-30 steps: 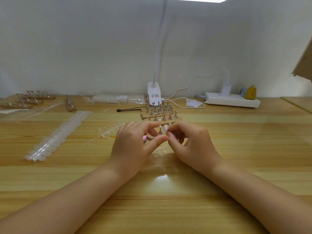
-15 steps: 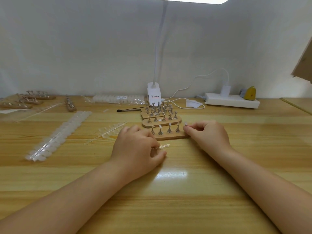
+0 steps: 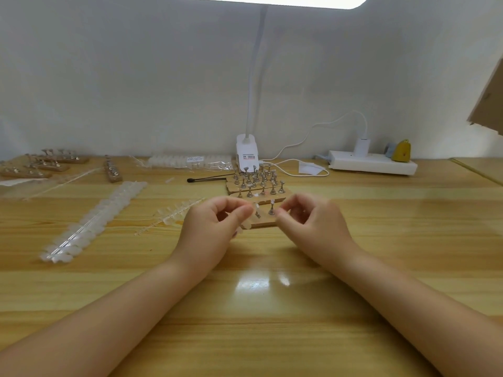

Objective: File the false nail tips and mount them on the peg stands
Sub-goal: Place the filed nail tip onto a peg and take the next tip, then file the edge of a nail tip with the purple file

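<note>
The nearest wooden peg stand (image 3: 261,223) lies between my hands, its metal pegs (image 3: 271,211) upright. Two pegs carry pale nail tips (image 3: 256,207). My left hand (image 3: 212,229) hovers at the stand's left end with fingers curled. It holds a clear strip of nail tips (image 3: 244,226) under the thumb, and the thumb tip is beside the left peg. My right hand (image 3: 310,224) is at the stand's right end. Its thumb and forefinger are pinched close by the right peg; whether a tip is between them is hidden. More peg stands (image 3: 258,186) sit just behind.
Long strips of nail tips (image 3: 92,221) and a shorter strip (image 3: 177,210) lie to the left. A black-tipped tool (image 3: 206,180), a bag of tips (image 3: 187,160), the lamp base (image 3: 247,153) and a power strip (image 3: 373,163) line the back. Further stands (image 3: 40,165) sit far left.
My right hand left the stand's right end and came in to the right peg. My left hand lifted off the table with the strip and moved up to the left peg.
</note>
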The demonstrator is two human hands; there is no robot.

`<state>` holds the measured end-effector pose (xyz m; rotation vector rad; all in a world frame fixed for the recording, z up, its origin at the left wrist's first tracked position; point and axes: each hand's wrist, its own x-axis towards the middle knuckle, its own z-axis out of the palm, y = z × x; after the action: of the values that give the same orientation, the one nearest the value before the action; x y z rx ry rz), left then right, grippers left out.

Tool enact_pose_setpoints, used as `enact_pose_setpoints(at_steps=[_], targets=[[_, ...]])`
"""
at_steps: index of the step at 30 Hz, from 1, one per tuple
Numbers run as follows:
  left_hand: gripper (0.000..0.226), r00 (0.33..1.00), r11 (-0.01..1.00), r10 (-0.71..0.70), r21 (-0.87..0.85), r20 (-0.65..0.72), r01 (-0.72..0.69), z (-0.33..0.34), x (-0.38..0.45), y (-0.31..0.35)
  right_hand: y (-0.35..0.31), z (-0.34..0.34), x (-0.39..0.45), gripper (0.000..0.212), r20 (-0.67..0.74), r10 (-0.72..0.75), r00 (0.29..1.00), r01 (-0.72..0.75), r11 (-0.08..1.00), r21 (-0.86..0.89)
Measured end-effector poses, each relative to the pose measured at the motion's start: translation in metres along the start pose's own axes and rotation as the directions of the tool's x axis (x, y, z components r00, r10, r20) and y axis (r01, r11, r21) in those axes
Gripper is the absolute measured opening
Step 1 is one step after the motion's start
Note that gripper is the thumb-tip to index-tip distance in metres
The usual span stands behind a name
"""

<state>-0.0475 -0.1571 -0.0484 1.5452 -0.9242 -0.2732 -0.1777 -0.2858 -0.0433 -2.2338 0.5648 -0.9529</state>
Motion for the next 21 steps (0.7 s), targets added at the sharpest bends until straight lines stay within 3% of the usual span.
enact_pose_setpoints(at_steps=[2, 4, 10, 15, 18, 21], targets=[[0.006, 0.999, 0.996, -0.039, -0.079, -0.018, 0.038, -0.0001, 0.0014, -0.0005, -0.0058, 0.0083, -0.0059, 0.006, 0.147, 0.011, 0.989, -0.034, 0.988, 0.152], [0.007, 0.999, 0.994, -0.042, -0.098, -0.023, 0.040, 0.0006, 0.0013, -0.0002, -0.0062, 0.0129, -0.0093, 0.009, 0.205, 0.035, 0.978, -0.089, 0.961, 0.262], [0.008, 1.000, 0.998, -0.003, -0.064, -0.003, 0.003, 0.0019, -0.0009, 0.0006, -0.0049, 0.0134, -0.0073, 0.017, 0.196, 0.150, 0.969, -0.214, 0.903, 0.371], [0.007, 0.999, 0.999, 0.044, 0.003, 0.006, -0.044, 0.0028, -0.0025, 0.0000, -0.0034, 0.0133, -0.0067, 0.013, 0.173, 0.168, 0.970, -0.228, 0.874, 0.428], [0.005, 0.974, 0.954, 0.226, 0.203, -0.012, -0.219, 0.0017, -0.0043, 0.0000, -0.0021, 0.0126, -0.0073, 0.012, 0.168, 0.152, 0.974, -0.212, 0.867, 0.451], [0.003, 0.871, 0.750, 0.485, 0.478, 0.074, -0.458, -0.0007, -0.0064, 0.0016, -0.0024, 0.0130, -0.0075, 0.013, 0.162, 0.147, 0.976, -0.207, 0.863, 0.461]])
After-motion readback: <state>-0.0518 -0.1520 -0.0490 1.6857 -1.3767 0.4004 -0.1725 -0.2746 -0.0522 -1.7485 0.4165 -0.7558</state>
